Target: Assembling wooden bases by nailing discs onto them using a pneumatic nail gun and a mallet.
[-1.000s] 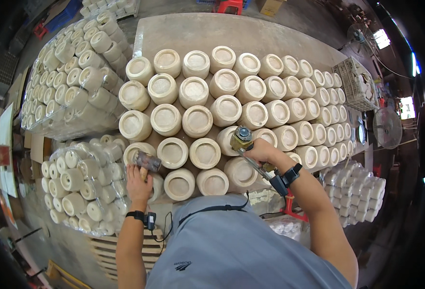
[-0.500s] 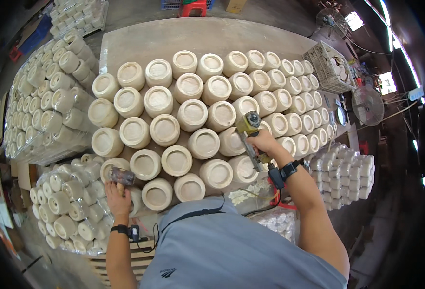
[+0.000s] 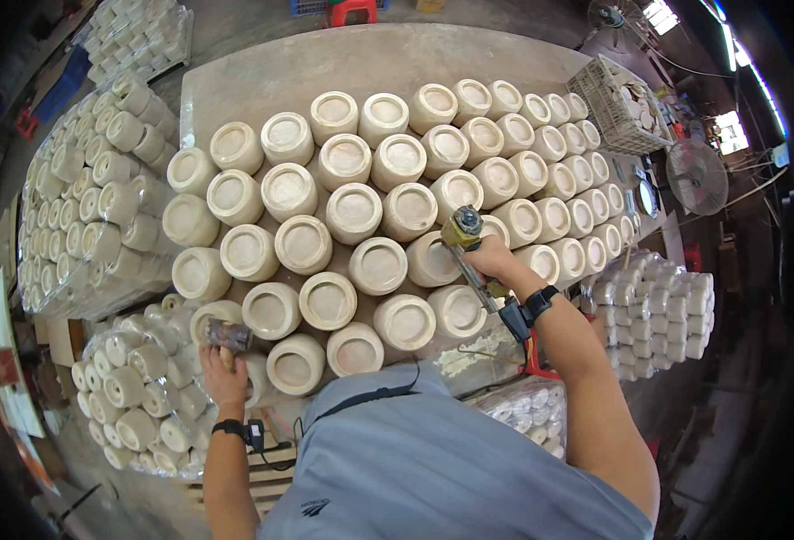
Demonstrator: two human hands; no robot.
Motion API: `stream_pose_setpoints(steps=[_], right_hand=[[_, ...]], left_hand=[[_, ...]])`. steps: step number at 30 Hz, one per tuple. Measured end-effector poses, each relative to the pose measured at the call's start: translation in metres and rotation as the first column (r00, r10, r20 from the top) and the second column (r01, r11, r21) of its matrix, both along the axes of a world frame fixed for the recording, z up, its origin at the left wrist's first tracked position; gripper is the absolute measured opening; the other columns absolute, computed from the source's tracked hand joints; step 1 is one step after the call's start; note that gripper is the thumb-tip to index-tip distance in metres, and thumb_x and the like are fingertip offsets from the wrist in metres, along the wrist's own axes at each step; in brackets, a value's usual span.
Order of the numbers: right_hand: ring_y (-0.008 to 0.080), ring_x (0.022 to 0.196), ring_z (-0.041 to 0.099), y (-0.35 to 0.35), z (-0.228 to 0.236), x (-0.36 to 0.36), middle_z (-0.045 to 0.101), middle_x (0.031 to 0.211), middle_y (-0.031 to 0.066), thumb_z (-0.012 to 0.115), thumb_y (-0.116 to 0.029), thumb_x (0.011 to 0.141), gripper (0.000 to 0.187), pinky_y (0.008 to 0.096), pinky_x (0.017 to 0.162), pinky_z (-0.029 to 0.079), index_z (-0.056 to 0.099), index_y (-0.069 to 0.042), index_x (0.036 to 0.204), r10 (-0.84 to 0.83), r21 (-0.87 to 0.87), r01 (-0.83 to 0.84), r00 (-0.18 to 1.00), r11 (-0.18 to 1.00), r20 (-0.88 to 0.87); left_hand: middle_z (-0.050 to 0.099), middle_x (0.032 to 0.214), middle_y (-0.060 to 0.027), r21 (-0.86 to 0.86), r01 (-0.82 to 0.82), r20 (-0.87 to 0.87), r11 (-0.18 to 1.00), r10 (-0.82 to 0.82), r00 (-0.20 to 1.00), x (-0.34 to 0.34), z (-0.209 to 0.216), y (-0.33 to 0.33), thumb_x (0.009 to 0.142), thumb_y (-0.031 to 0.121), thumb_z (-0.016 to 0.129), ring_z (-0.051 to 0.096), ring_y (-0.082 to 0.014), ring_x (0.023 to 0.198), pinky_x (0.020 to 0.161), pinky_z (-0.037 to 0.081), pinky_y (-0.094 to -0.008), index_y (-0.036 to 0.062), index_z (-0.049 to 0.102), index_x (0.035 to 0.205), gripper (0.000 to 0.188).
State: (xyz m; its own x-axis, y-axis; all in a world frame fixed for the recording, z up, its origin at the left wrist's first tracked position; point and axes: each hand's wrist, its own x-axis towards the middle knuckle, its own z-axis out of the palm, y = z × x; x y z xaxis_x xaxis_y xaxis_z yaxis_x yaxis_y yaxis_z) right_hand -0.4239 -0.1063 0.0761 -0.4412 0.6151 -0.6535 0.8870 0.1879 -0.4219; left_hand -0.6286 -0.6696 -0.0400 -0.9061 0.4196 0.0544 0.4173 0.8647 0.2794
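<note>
Many pale, round, barrel-shaped blocks [image 3: 354,212], each with a circular recess on top, stand in rows on a wide table [image 3: 325,56]. My right hand [image 3: 490,258] is wrapped round the handle of a yellow-green and black nail gun [image 3: 462,227], which is over the blocks right of centre. Its long metal magazine points back toward me. At the near left edge, my left hand [image 3: 224,378] grips a short-handled hammer [image 3: 228,336] with a dark, worn head. That head is in front of a block at the table's left corner. The hand partly hides the wooden handle.
Plastic-wrapped stacks of similar pale pieces [image 3: 91,216] stand left of the table, with another wrapped stack [image 3: 653,315] at the right. A crate [image 3: 608,112] with flat pieces sits at the far right corner. Beyond it are standing fans [image 3: 695,175]. A red stool [image 3: 352,13] is behind the table.
The view has shifted slightly. My right hand and the nail gun stay over nearly the same blocks, tilted a little differently. My left hand still holds the hammer near the left corner.
</note>
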Motion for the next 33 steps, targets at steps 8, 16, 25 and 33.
stream_pose_setpoints(steps=[8,16,25,33], right_hand=[[0.0178,0.042,0.058,0.008,0.009,0.012,0.062,0.053,0.0096,0.071,-0.018,0.082,0.03,0.0329,0.044,0.046,0.064,0.002,0.062,-0.011,-0.118,-0.003,0.993,0.993,-0.119],[0.0164,0.044,0.057,0.023,0.032,-0.003,0.06,0.055,0.0072,0.072,-0.018,0.083,0.026,0.0336,0.044,0.045,0.064,0.002,0.069,-0.069,-0.156,0.037,0.976,0.987,-0.207],[0.0164,0.042,0.056,0.046,0.009,-0.064,0.06,0.056,0.0066,0.072,-0.013,0.084,0.024,0.0331,0.043,0.045,0.062,-0.001,0.066,0.011,-0.114,-0.032,0.984,0.993,-0.179],[0.019,0.043,0.058,0.05,-0.008,-0.111,0.062,0.054,0.01,0.071,-0.018,0.083,0.028,0.035,0.044,0.046,0.064,0.002,0.064,0.1,0.012,-0.1,0.994,0.995,-0.04]], left_hand=[[0.055,0.141,-0.0257,0.003,-0.022,0.012,1.0,0.022,1.0,-0.002,0.002,0.002,0.083,0.023,0.068,0.042,-0.0447,0.142,0.116,0.038,-0.0507,-0.005,0.055,0.131,0.057],[0.052,0.145,-0.0254,-0.011,-0.02,0.059,1.0,0.021,0.998,0.001,0.007,0.003,0.083,0.022,0.069,0.04,-0.0443,0.144,0.117,0.037,-0.0501,-0.0044,0.053,0.135,0.06],[0.051,0.146,-0.0258,-0.026,-0.041,0.081,0.999,0.043,0.996,0.001,0.008,0.001,0.083,0.021,0.067,0.04,-0.0441,0.144,0.118,0.037,-0.0499,-0.0044,0.053,0.134,0.059],[0.051,0.144,-0.0262,-0.017,-0.036,0.082,0.999,0.037,0.996,0.005,0.006,-0.003,0.083,0.023,0.068,0.04,-0.0453,0.144,0.116,0.038,-0.0516,-0.0044,0.053,0.134,0.06]])
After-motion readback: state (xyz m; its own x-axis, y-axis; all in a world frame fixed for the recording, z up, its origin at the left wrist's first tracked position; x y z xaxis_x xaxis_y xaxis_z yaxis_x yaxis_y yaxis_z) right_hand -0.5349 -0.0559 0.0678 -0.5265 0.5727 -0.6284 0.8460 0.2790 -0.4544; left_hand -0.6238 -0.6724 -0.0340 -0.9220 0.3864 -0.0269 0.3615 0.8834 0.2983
